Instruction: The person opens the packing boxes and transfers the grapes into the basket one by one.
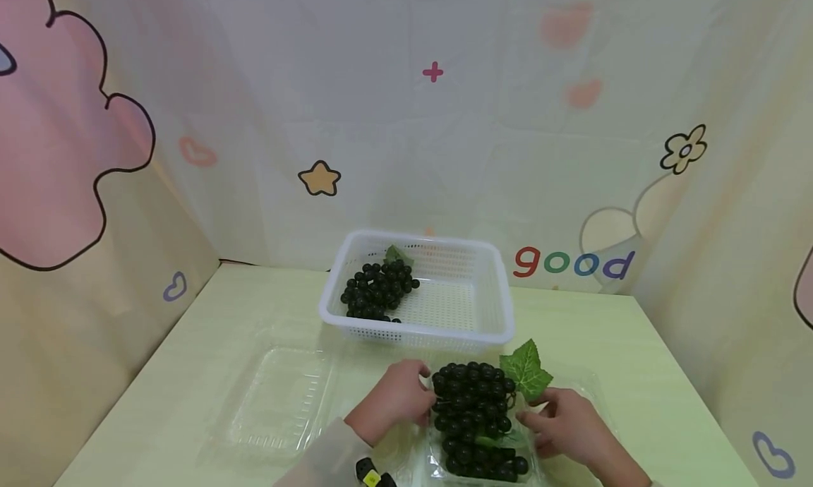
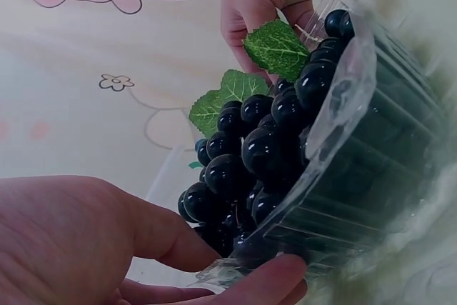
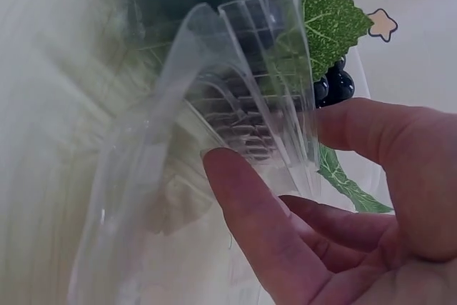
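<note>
A clear plastic container (image 2: 385,141) packed with dark grapes (image 1: 473,402) stands at the near edge of the table. My left hand (image 1: 406,388) is at its left side, thumb over the rim and fingers below it, pinching the edge. On the opposite side my right hand (image 1: 568,423) holds the clear wall between thumb and fingers. A green leaf (image 1: 527,370) sticks out past the container's upper right corner, just above the right hand. In the right wrist view a curved sheet of clear plastic (image 3: 111,183) spreads beside the fingers.
A white perforated basket (image 1: 416,326) stands at the back of the table, with another bunch of dark grapes (image 1: 377,289) in its left part. Left of my hands lies a second clear plastic tray (image 1: 279,395). Printed cloth (image 1: 381,120) walls off the back and sides.
</note>
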`<action>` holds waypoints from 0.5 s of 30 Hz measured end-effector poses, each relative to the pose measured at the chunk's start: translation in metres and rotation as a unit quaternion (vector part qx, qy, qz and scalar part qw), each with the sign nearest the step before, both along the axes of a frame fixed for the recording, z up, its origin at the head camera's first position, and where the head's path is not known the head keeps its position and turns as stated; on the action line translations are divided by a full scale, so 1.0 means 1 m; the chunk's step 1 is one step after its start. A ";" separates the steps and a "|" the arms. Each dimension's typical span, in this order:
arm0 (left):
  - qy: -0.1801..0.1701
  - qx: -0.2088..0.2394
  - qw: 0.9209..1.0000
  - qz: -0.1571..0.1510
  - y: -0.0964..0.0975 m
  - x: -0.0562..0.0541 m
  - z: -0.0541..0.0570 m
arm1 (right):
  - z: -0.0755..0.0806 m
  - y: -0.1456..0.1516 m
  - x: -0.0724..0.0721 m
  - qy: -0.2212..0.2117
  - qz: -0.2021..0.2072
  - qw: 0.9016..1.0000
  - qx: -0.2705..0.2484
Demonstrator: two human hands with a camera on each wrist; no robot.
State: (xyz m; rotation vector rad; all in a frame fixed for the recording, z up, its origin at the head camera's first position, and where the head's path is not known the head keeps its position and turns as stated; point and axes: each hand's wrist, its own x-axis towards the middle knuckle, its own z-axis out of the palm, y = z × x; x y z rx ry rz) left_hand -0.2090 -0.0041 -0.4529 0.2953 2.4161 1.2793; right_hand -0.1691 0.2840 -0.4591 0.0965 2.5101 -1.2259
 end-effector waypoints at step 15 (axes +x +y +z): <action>0.010 -0.035 0.999 -0.001 -0.004 0.000 0.002 | 0.029 -0.017 0.005 0.094 -0.021 0.990 0.102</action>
